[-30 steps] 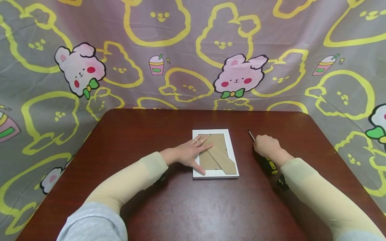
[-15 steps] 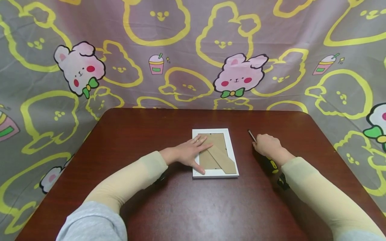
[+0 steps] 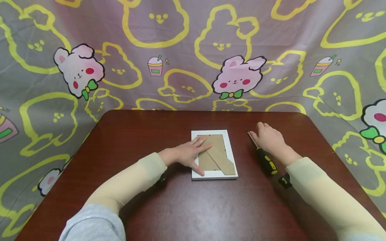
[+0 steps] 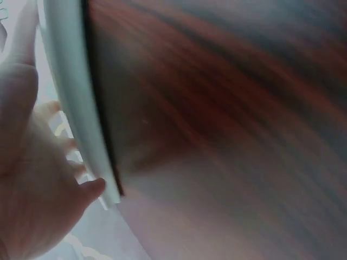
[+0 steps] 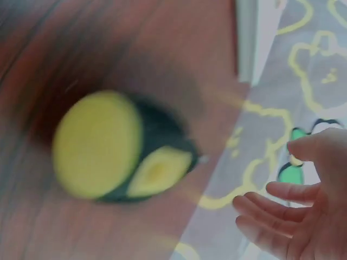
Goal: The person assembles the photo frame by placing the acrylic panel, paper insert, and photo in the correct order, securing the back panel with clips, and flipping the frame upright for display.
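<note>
A white photo frame lies face down on the table, its brown backing board and slanted stand leg facing up. Across its left side rests my left hand, fingers spread; the left wrist view shows the thumb and fingers along the frame's edge. To the right of the frame lies a screwdriver with a black and yellow handle, its metal shaft pointing away. Just above the shaft is my right hand, loosely extended and holding nothing. In the right wrist view the screwdriver's handle stands apart from the fingers.
The dark red-brown table has rounded far corners. A cartoon-printed curtain hangs behind it and along both sides. A small black device sits under the right wrist.
My right hand has let go of the screwdriver and lifted slightly away to the right, its fingers loosening. The screwdriver stays on the table. My left hand and the photo frame hold their place.
</note>
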{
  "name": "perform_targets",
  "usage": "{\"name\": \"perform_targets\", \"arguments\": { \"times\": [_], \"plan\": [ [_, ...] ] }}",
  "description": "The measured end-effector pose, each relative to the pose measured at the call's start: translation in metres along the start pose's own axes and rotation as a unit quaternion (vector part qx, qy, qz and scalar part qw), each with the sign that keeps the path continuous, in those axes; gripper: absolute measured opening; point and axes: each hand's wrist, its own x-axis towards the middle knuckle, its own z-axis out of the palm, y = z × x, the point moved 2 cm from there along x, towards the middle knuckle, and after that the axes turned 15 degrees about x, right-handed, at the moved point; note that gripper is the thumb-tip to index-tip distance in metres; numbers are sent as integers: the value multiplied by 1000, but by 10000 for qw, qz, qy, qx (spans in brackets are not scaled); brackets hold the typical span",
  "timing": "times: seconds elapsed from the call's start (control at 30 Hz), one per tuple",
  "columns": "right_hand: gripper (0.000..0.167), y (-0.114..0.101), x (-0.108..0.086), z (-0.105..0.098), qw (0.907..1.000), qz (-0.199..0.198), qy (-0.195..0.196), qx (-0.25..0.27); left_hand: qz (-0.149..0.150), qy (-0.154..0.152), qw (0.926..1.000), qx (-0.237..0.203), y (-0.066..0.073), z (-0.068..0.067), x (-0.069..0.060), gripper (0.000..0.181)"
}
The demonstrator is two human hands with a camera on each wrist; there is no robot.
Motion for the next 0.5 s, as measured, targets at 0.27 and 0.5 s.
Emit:
{"name": "perform_targets", "arguments": {
  "times": [0.27,0.5],
  "plan": [
    [58,-32,-8,7,9786,-116,-507,1990,-541,499,9917,-1052,-7,8,-19,107],
    [66,-43,-24,20,9601,47,-1123,2560,-1910,683,9193,-3371,-8,10,-38,97]
  ]
}}
